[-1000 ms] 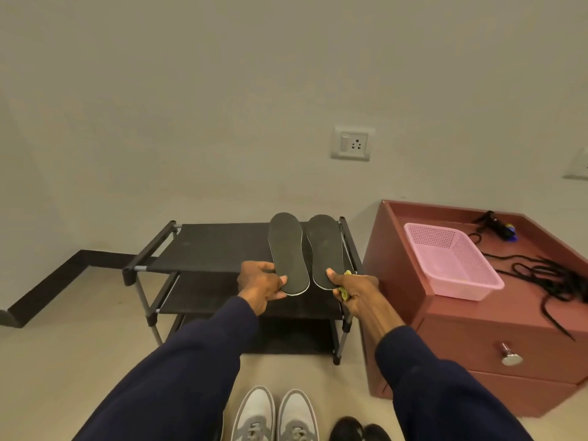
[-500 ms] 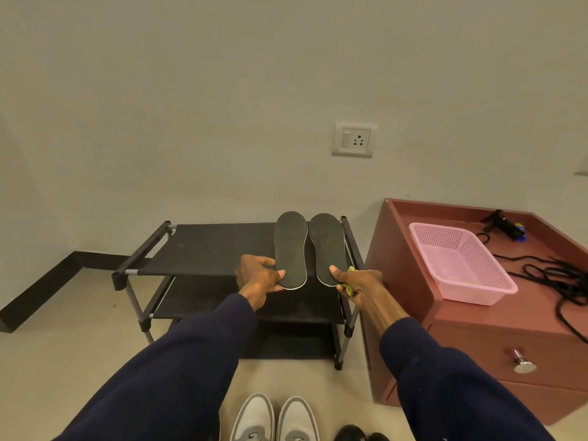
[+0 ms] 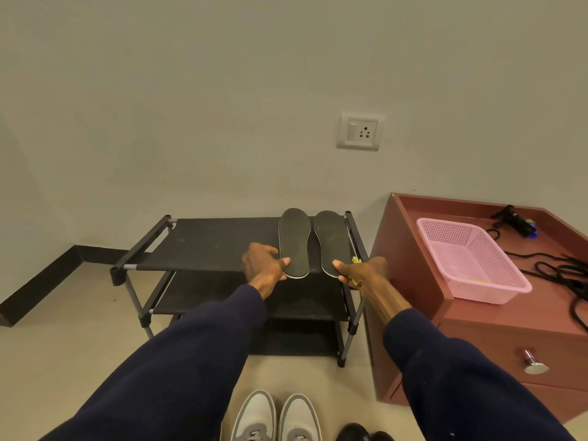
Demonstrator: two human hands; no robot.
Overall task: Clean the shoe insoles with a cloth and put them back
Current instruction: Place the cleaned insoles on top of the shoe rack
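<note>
Two grey shoes wait on the floor close to the person, most likely so the insoles can go back in once they are clean. Just past them, the left hand pinches the heel of the left insole, its fingers closed narrow on it, and the right hand pinches the heel of the right insole with a bit of yellow-green cloth tucked in its curled fingers. Both insoles lie flat, side by side, toes to the wall, on the top shelf of the black shoe rack, which I think gives a firm place for wiping.
</note>
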